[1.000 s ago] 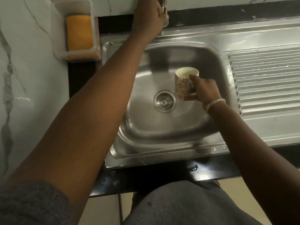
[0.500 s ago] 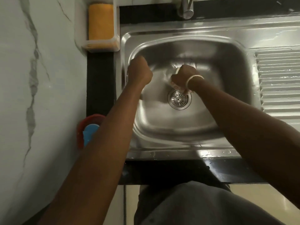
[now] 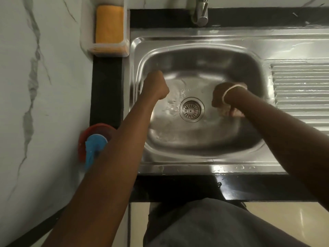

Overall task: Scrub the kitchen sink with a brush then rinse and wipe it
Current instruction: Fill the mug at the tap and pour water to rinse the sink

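Observation:
The steel sink [image 3: 195, 63] is wet, with water pooled on its floor beside the round drain strainer [image 3: 191, 109]. My left hand [image 3: 156, 84] reaches down into the left side of the basin. Its fingers point away from me and are hidden behind the back of the hand. To the right of the drain, my right hand [image 3: 219, 97] grips a floral cup [image 3: 230, 112], which is tipped low in the basin and blurred. A blue-handled item [image 3: 94, 145] lies in a red bowl [image 3: 92, 130] left of the sink, partly under my left forearm.
The tap spout [image 3: 200, 13] stands behind the sink, with no water stream visible. An orange sponge [image 3: 109, 27] sits in a clear holder at the back left. The ribbed drainboard [image 3: 300, 86] extends to the right. A marble wall is on the left and the black counter edge runs in front.
My left hand left the tap and dropped into the basin's left side. My right hand carried the cup from the drain towards the right wall, tipping it low.

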`<state>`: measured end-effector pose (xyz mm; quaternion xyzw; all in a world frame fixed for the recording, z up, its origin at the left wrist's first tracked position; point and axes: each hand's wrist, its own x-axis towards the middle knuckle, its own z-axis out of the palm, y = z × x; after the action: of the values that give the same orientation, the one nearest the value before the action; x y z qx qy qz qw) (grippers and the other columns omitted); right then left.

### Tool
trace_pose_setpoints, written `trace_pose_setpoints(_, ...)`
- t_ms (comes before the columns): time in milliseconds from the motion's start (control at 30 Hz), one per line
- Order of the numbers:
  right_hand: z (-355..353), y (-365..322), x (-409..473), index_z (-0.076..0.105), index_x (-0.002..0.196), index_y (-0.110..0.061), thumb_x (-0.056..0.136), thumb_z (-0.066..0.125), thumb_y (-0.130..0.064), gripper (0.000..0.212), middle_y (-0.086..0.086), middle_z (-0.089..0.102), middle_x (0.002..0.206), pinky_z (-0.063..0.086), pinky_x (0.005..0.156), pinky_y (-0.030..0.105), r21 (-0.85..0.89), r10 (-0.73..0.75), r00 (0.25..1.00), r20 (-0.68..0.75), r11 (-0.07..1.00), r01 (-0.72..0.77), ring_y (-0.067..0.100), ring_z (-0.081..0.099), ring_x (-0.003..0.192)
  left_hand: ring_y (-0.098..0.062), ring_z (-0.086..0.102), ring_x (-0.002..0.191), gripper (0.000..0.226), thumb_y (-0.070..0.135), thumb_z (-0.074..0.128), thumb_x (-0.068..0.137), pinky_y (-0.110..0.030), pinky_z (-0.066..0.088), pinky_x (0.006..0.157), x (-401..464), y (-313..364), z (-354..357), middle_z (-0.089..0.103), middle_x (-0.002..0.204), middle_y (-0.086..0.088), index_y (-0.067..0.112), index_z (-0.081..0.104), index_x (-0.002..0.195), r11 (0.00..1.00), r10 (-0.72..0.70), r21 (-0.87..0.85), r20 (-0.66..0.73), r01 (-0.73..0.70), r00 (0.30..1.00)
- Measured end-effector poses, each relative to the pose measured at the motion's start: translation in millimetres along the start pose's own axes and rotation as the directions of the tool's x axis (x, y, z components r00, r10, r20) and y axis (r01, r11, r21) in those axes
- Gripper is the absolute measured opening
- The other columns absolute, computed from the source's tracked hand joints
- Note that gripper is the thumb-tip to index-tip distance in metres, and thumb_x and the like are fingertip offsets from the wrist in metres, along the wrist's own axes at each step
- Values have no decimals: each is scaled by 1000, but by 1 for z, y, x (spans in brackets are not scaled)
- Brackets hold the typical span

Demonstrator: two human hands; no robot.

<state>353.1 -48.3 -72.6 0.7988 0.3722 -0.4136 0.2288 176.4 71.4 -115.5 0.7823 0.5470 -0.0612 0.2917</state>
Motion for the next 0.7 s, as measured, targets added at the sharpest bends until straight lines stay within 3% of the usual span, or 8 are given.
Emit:
trace_pose_setpoints(100,-19,20,1,73,74,-6,90,54,-23,30,-1,67,48,49,52,20,100,5,976,-220,995,17,16,66,41,-24,66,92,30,-3,61,79,-26,44,66,-6,6,5,62,99,-7,4,66,108,1000,-1,1,29,1,1000)
trace_pose_setpoints(233,-28,35,5,69,74,-8,92,54,-26,29,-7,48,28,33,45,18,208,40,920,-390,977,45,5,52,37,-19,60,79,28,5,66,79,-25,42,61,-13,8,9,65,104,-7,7,65,107,1000,-4,-23,43,5,999)
trace_pose_setpoints(267,-26,39,7,68,77,-6,92,54,-28,30,-4,54,33,35,44,20,262,48,910,-411,963,68,7,56,38,-20,60,79,26,7,67,79,-25,42,61,-15,8,10,65,103,-8,7,64,105,1000,-7,-29,48,8,999)
trace_pose_setpoints(333,-21,44,7,70,92,-1,91,57,-33,34,11,74,69,49,51,30,376,43,878,-477,913,159,23,70,64,-23,63,84,24,9,68,80,-26,44,63,-17,8,12,65,101,-8,7,64,104,999,-6,-41,51,8,999)
trace_pose_setpoints(400,-15,46,-2,68,98,-4,91,61,-34,33,17,73,98,60,64,40,573,78,875,-478,783,243,29,72,80,-25,64,86,23,9,67,80,-27,45,66,-20,6,11,64,96,-8,5,64,102,998,-5,-56,42,8,999)
trace_pose_setpoints(500,-1,43,-20,64,83,-8,96,61,-34,29,3,71,73,54,43,20,797,102,912,-398,531,288,6,67,50,-21,57,81,14,11,67,82,-27,45,70,-30,5,10,53,79,-1,7,63,95,997,6,-73,35,-4,999)
trace_pose_setpoints(567,8,34,-33,64,78,-7,95,64,-32,30,-1,69,68,52,41,22,866,100,908,-407,359,349,10,68,49,-21,56,82,13,14,69,82,-29,47,75,-39,0,15,53,76,0,13,60,91,995,2,-101,43,3,999)
trace_pose_setpoints(700,14,13,-54,57,64,-1,89,67,-14,30,-5,59,48,60,66,48,877,37,880,-473,115,466,18,67,51,-24,59,111,37,25,72,83,-31,48,94,-61,-8,34,63,119,-8,7,65,115,986,-23,-166,71,34,997)
